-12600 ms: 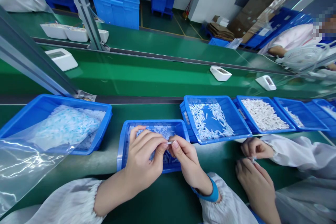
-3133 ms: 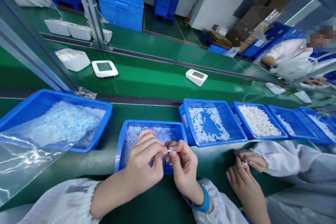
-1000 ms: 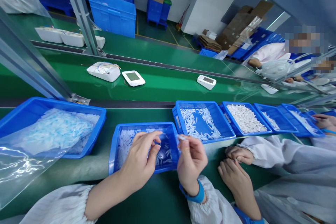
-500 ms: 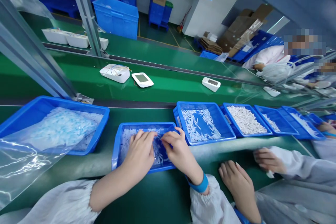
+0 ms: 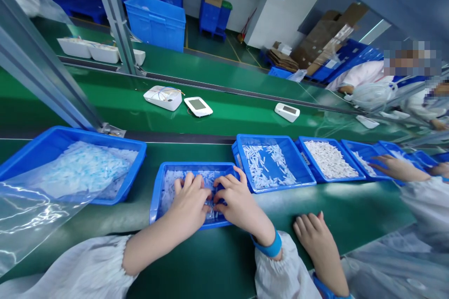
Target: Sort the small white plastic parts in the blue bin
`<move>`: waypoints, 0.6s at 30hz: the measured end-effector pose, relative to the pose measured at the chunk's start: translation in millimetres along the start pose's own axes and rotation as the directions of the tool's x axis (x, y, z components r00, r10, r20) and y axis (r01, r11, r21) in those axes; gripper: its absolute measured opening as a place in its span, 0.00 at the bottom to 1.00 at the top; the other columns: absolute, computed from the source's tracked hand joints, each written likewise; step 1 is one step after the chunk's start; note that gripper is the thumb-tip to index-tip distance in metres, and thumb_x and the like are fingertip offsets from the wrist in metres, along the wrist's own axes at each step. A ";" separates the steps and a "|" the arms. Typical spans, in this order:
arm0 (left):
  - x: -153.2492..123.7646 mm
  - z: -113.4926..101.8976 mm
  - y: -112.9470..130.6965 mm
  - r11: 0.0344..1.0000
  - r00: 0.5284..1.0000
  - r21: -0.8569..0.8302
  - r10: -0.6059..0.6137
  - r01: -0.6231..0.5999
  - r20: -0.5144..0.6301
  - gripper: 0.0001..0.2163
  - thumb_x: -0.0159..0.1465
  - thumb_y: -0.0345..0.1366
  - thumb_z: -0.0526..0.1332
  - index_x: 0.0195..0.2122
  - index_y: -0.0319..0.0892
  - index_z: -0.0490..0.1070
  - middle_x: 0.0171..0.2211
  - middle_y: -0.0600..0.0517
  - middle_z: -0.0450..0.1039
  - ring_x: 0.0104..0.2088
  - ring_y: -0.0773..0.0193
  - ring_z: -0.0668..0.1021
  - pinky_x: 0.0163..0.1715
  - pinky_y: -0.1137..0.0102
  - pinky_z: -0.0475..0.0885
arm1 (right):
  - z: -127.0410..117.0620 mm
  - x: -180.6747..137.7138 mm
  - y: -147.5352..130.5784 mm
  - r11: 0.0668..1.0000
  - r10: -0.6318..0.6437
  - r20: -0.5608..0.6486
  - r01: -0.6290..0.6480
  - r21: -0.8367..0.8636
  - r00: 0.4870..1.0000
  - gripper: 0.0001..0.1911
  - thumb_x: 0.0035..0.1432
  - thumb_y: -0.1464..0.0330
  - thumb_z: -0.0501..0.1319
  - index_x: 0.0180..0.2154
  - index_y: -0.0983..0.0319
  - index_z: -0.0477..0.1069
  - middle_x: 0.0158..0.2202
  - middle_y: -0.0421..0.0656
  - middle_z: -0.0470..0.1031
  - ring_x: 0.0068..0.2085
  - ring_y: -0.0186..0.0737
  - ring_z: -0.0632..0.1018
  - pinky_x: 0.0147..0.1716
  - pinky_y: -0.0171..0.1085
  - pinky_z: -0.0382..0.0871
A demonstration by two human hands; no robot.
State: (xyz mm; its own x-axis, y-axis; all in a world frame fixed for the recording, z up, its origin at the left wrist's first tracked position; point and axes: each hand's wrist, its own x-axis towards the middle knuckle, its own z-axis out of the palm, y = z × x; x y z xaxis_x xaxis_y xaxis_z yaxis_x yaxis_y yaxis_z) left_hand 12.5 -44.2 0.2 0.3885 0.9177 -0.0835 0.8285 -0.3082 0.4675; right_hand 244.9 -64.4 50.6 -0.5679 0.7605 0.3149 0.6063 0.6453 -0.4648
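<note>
My left hand [image 5: 190,201] reaches into a shallow blue bin [image 5: 153,208] from the front left, its bent fingers spread over small translucent plastic pieces [image 5: 169,181]. Opposite it, my right hand [image 5: 239,202] is over the bin's right side, fingers curved and apart, with one finger raised near the rim. The fingertips of both hands point towards each other with a small gap between them. No held piece can be made out in either hand. A blue band circles my right wrist.
A larger blue bin [image 5: 138,159] with pale blue pieces and clear plastic film stands left. Rightward runs a row of bins, including one of white sticks [image 5: 264,182]. Co-workers' hands [image 5: 317,238] are close on the right. White device housings [image 5: 164,98] lie on the green belt behind.
My fingers have spread and dipped lower among the pieces. A co-worker's hand has moved to the bins at right. The white housings on the belt have shifted right.
</note>
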 end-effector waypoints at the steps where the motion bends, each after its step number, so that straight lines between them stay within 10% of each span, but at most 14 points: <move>1: 0.3 0.6 -0.2 1.000 1.000 0.006 0.005 -0.005 0.003 0.06 0.58 0.29 0.58 0.33 0.45 0.73 0.42 0.46 0.66 0.47 0.46 0.65 0.42 0.52 0.60 | 7.0 5.9 -1.4 0.999 0.030 0.027 -0.029 -0.018 0.999 0.08 0.63 0.69 0.57 0.35 0.53 0.74 0.29 0.42 0.70 0.38 0.43 0.72 0.47 0.52 0.68; 7: 0.1 -1.6 1.4 0.998 0.999 0.055 -0.037 0.037 -0.004 0.11 0.56 0.26 0.55 0.38 0.42 0.71 0.45 0.44 0.66 0.48 0.46 0.65 0.42 0.51 0.61 | 64.7 53.5 -3.7 0.997 0.069 0.102 -0.064 -0.052 0.992 0.07 0.61 0.65 0.60 0.37 0.60 0.73 0.41 0.43 0.73 0.44 0.41 0.72 0.54 0.52 0.60; 12: -1.7 -4.1 2.7 0.993 0.997 0.097 -0.068 0.072 -0.046 0.10 0.58 0.27 0.54 0.38 0.40 0.71 0.45 0.42 0.67 0.47 0.46 0.65 0.42 0.51 0.60 | 65.1 54.0 -5.4 0.981 0.157 0.157 -0.136 -0.142 0.975 0.04 0.55 0.72 0.64 0.28 0.59 0.72 0.30 0.38 0.73 0.37 0.40 0.72 0.62 0.58 0.40; 18: -2.1 -1.1 -0.5 0.991 0.997 0.123 -0.048 0.055 -0.060 0.08 0.61 0.28 0.52 0.33 0.40 0.71 0.41 0.43 0.68 0.45 0.48 0.67 0.40 0.55 0.60 | 64.8 55.0 -8.3 0.978 0.180 0.132 -0.162 -0.131 0.975 0.05 0.57 0.74 0.60 0.30 0.60 0.71 0.28 0.38 0.73 0.35 0.40 0.73 0.61 0.58 0.39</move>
State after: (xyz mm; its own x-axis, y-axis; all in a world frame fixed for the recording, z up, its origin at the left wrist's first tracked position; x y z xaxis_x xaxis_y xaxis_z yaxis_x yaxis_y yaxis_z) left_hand 10.9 -45.7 1.2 0.3236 0.9447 -0.0528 0.8919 -0.2860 0.3503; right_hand 172.6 -32.7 18.2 -0.5183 0.8475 0.1140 0.7581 0.5171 -0.3974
